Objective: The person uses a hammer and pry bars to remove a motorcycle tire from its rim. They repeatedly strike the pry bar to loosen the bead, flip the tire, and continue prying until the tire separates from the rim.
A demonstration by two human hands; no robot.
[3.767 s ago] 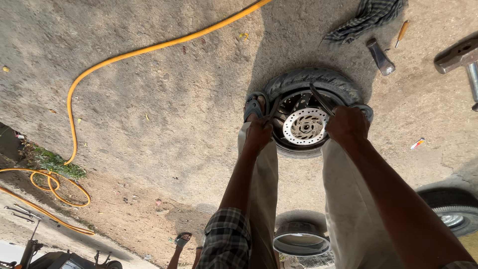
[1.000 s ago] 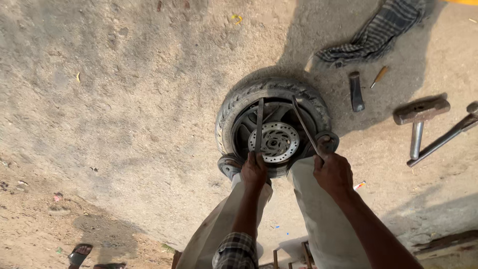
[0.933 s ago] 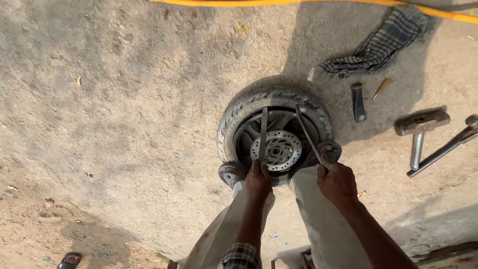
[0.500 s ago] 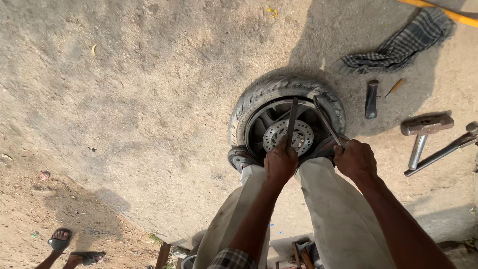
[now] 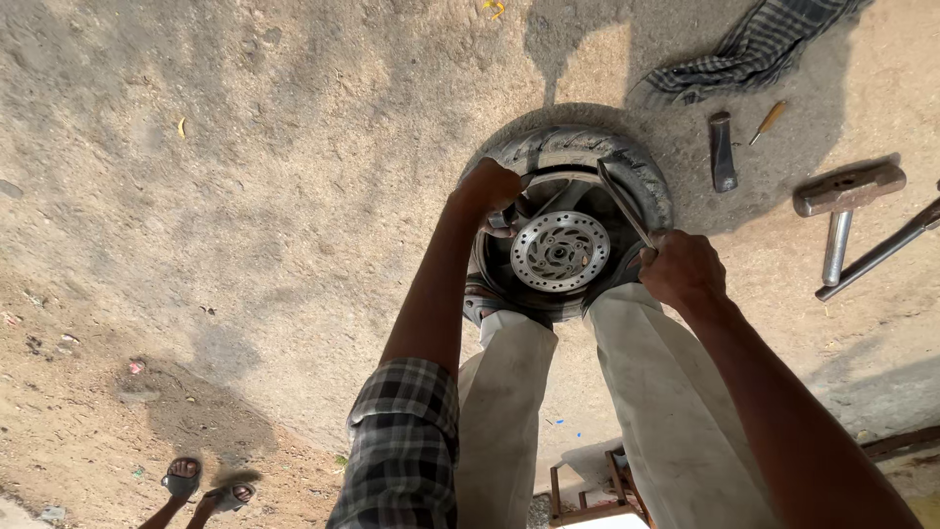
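A black-and-white checked sleeve [image 5: 406, 431], rolled above the elbow, covers the left arm; the right arm is bare. Loose, pale beige trousers [image 5: 646, 402] cover both legs.

Half a second ago the left hand [image 5: 493, 186] gripped a tyre lever over the middle of the wheel [image 5: 568, 223]; now it has gone to the wheel's left rim, fisted against the tyre there. That lever no longer shows. The right hand [image 5: 682, 271] has kept its own lever [image 5: 624, 204], which slants across the right rim.
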